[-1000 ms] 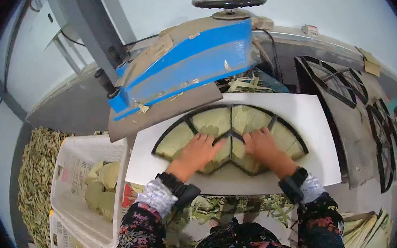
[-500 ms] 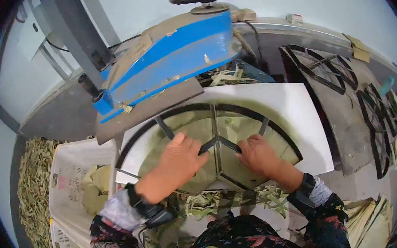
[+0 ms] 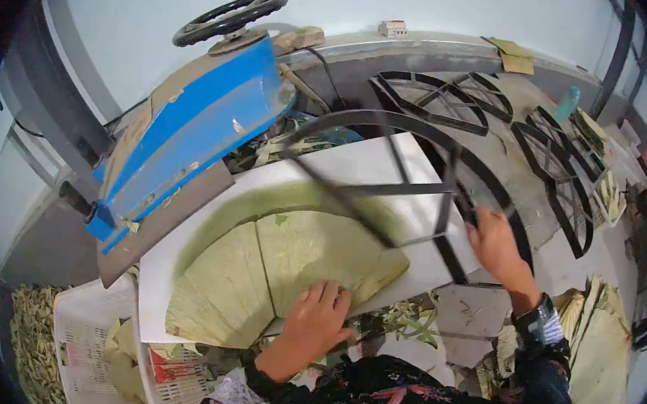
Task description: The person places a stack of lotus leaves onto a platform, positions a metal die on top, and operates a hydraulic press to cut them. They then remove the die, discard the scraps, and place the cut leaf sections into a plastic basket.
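My right hand [image 3: 498, 246] is closed on a bar of a black metal frame die [image 3: 409, 188], which is lifted and tilted over the right part of a white board [image 3: 158, 284]. Pale green leaf pieces [image 3: 288, 257], stacked in a fan shape with a dark seam down the middle, lie on the board. On their lower edge rests my left hand [image 3: 315, 318], its fingers slightly bent and apart, holding nothing.
A blue press arm [image 3: 191, 133] with a black handwheel [image 3: 232, 18] stands at the upper left. More black frames [image 3: 432, 100] lie at the upper right. White baskets [image 3: 87, 304] and leaf scraps [image 3: 26, 345] are at the lower left, large dried leaves [image 3: 595, 356] at the lower right.
The metal frame has come up off the leaves and moved right in my right hand. My left hand has let go of it and now lies on the leaves. The view has shifted right.
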{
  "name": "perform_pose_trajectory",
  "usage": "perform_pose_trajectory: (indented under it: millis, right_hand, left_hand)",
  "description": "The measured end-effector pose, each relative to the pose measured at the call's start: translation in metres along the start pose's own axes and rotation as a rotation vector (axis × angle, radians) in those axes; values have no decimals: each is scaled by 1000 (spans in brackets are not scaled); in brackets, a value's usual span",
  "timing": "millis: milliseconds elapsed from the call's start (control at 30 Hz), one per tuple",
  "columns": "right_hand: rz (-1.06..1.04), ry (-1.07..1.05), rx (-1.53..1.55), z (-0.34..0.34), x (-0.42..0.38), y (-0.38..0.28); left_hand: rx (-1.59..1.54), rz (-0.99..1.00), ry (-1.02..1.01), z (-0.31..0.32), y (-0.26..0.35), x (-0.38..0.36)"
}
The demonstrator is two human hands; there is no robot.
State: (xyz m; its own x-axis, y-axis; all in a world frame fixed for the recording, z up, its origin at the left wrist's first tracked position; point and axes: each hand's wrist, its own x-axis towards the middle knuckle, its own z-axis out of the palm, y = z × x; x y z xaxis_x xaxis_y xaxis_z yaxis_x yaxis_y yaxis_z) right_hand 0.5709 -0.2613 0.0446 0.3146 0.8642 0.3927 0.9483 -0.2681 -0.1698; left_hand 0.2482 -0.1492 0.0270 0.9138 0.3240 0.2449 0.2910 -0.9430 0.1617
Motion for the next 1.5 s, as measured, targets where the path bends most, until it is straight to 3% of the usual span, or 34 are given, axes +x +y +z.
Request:
perform_pose_trajectory:
  millis: [100,167,233,267,367,433,500,567,633,667,733,767,833,867,933,1033,1067,1167,1200,1300,1333,1367,1433,1500]
  right_hand:
    - [189,-19,-81,19,-17,77]
    - [208,-60,-205,29,-28,127]
    - [346,-58,-26,34,-32,161]
    - [336,-86,-152,38,-32,179]
    - [418,-130,-393,46,-30,193]
    - [428,-98,-332,50,-27,197]
    - [600,-246,-397,44,-18,192]
    - [491,-168,-487,25,-9,155]
    - [383,-78,-568,25,12,137]
    - [245,22,-438,30,22,135]
    - [-56,209,-182,40,44,110]
    - [-79,212,-168,41,56,81]
    - [-141,169,134,40,80,17]
    - [-88,125,176,48,92,-8]
    - [-151,-59,513,41,114,-77]
    - [-441,-132,773,85,138,-141]
    - [-492,-225,847,84,139,-172]
    - [-678,-300,818,104,144,-248]
    - [-729,-377,792,109,145,-271]
    - [-834,-491,706,159,158,-324]
    - [-863,-514,636,175,160,-336]
    - [-888,-521,649,186,158,-343]
    - [-731,-631,452,199,156,-356]
    - [-825,-645,408,199,156,-355]
  left_hand:
    - [103,-22,-26,18,-3,5]
    - [165,-67,-54,23,-3,3]
    - [181,-34,-13,25,-1,6]
    - [188,-66,-25,29,-3,6]
    - [216,-35,-24,33,-6,6]
    - [193,-52,-63,24,-3,8]
    - [175,-116,-43,23,1,11]
    - [165,-192,-5,15,-3,8]
    - [31,-289,335,-4,-9,5]
    - [46,-315,337,-21,-9,-2]
    - [-377,-794,573,-69,-10,-22]
    - [-363,-812,589,-76,-17,-36]
    - [-849,-1039,1036,-76,-31,-61]
    - [-831,-1050,1060,-67,-36,-70]
    - [-1145,-1087,1371,-36,-45,-92]
    - [-1264,-1194,1436,9,-52,-122]
    - [-1286,-1381,1284,3,-48,-128]
    - [-1044,-1275,1376,-1,-26,-131]
    - [-940,-1252,1246,-13,-11,-132]
    - [-689,-1302,1276,14,8,-150]
    - [-861,-1324,1188,20,12,-161]
    - [-840,-1340,1208,16,15,-161]
    - [-1395,-1490,1240,10,17,-148]
    - [-1492,-1411,1384,23,6,-149]
